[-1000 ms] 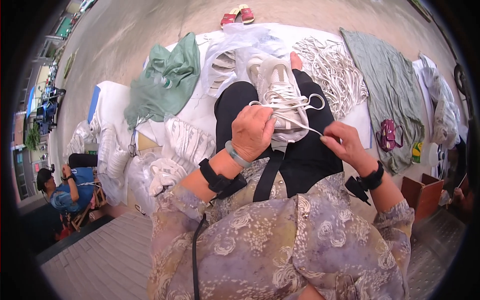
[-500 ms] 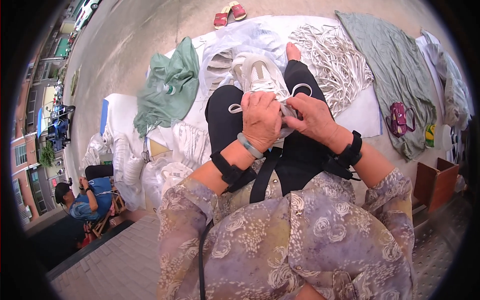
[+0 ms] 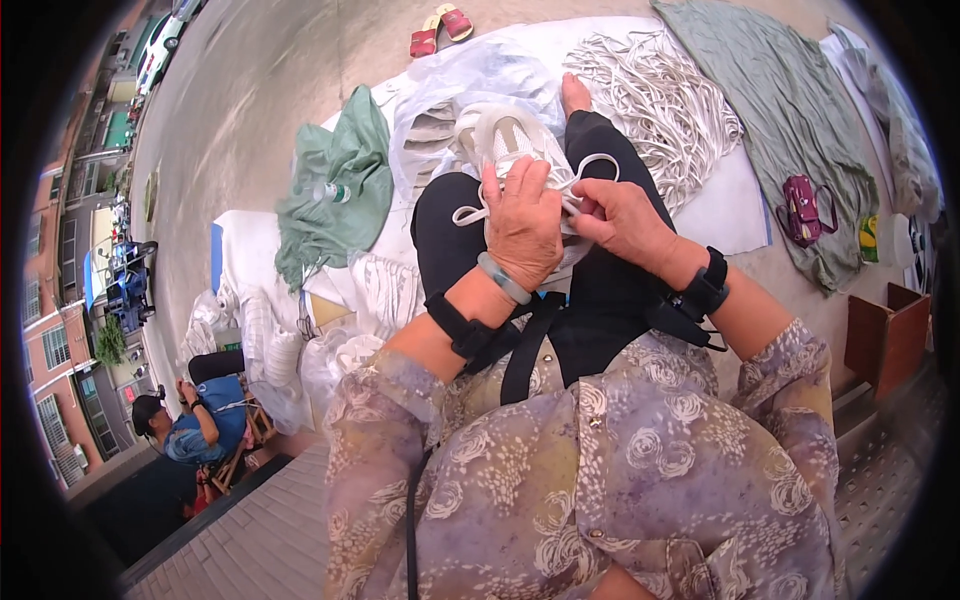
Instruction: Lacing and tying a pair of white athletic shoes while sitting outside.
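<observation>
I'm sitting w/ 1 white sneaker [image 3: 505, 140] on my lap, sole end pointing away from me, resting on my black trousers [image 3: 440, 225]. My left hand [image 3: 522, 225] lies flat over the shoe's top, fingers together & pressed down on it, thumb side toward the lace. My right hand [image 3: 628, 218] is just beside it, touching it, fingertips pinched shut on the white shoelace [image 3: 590, 165]; 2 loops of lace show, 1 sticking out left of my left hand, 1 arching above my right. Each wrist has 1 black strap band; left wrist also has 1 pale green bangle [image 3: 502, 280]. Under & behind the sneaker is 1 clear plastic bag [image 3: 470, 80], crumpled, w/ more pale stuff inside that I can't make out. My 1 bare foot [image 3: 575, 95] pokes out past the knee. Right of it, 1 heap of loose white shoelaces [image 3: 665, 100] on a white sheet [image 3: 725, 205]. Left of the bag, 1 green cloth [image 3: 335, 185] w/ 1 small bottle on it. Far right, 1 long grey-green cloth [image 3: 785, 110] w/ 1 maroon purse [image 3: 800, 208] lying on it. Top edge, 2 red sandals [image 3: 440, 28] on the bare pavement, well apart from me. Lower left, 1 other person [image 3: 190, 430] in a blue top & dark cap sits on a low stool.
</observation>
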Tool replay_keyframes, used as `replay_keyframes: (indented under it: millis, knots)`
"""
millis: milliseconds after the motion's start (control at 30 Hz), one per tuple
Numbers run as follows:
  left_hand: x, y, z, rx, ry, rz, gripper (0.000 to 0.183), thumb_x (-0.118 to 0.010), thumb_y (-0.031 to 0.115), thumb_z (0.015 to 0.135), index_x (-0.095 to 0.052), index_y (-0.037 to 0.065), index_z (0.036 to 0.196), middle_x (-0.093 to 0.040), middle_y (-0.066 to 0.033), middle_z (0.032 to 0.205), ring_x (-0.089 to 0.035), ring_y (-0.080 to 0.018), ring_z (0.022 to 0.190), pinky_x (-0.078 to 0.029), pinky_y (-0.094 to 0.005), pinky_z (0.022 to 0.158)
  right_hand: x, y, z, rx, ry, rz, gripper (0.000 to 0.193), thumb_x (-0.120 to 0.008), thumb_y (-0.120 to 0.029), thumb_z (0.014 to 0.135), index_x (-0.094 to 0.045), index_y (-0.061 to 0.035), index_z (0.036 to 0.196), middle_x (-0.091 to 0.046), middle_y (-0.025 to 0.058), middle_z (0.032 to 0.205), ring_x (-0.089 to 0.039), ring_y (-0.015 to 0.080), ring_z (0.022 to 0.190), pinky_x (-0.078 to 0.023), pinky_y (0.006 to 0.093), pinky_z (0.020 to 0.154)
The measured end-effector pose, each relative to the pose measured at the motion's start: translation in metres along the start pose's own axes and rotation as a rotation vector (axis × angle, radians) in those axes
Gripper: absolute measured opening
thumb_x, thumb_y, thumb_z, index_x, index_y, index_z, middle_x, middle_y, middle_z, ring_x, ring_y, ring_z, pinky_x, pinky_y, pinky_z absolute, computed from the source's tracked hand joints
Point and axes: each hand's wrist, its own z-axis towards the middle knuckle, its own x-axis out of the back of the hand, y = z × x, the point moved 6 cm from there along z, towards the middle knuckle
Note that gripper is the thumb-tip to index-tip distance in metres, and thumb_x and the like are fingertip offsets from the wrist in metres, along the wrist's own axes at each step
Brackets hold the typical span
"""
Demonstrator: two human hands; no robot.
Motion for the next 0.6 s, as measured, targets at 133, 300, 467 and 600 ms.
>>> replay_keyframes:
  millis: [133,300,467,600]
  knots:
    - [0.031,0.007,-0.004,0.069,-0.161,0.004,0.007,-0.055,0.006,0.073,-0.053,0.003,0.080,-0.051,-0.0161,0.111,-0.045,-0.0332,0.113,-0.024,-0.0511,0.099,0.007,0.007,-0.007,0.014,0.000,-0.005,0.032,-0.067,-0.019,0.072,-0.054,-0.0016,0.096,-0.059,0.0089,0.062,-0.059,0.0243,0.058,-0.046,0.0333,0.055]
    - [0.086,-0.027,-0.053,0.102,-0.297,-0.006,0.007,-0.055,0.002,0.070,-0.051,0.001,0.076,-0.050,-0.0177,0.110,-0.047,-0.0356,0.106,-0.029,-0.0529,0.095,0.028,0.042,-0.020,-0.105,0.064,0.244,0.025,-0.061,-0.010,0.080,-0.053,0.0006,0.102,-0.056,0.0043,0.066,-0.054,0.0104,0.058,-0.045,0.0257,0.055]
    - [0.097,-0.061,-0.105,0.271,-0.314,-0.070,0.008,-0.057,0.003,0.071,-0.051,0.001,0.076,-0.052,-0.0179,0.109,-0.048,-0.0352,0.103,-0.034,-0.0453,0.091,0.029,0.044,-0.023,-0.204,0.034,0.316,0.014,-0.054,-0.007,0.083,-0.057,0.0011,0.094,-0.055,0.0018,0.066,-0.052,0.0067,0.059,-0.045,0.0225,0.056]
    - [0.086,-0.060,-0.106,0.345,-0.249,-0.245,0.006,-0.058,0.003,0.073,-0.055,0.002,0.078,-0.055,-0.0174,0.106,-0.050,-0.0347,0.100,-0.037,-0.0404,0.089,0.017,0.026,-0.018,-0.022,-0.027,0.038,0.013,-0.058,-0.010,0.082,-0.058,0.0014,0.088,-0.053,0.0010,0.064,-0.050,0.0063,0.058,-0.043,0.0229,0.055]
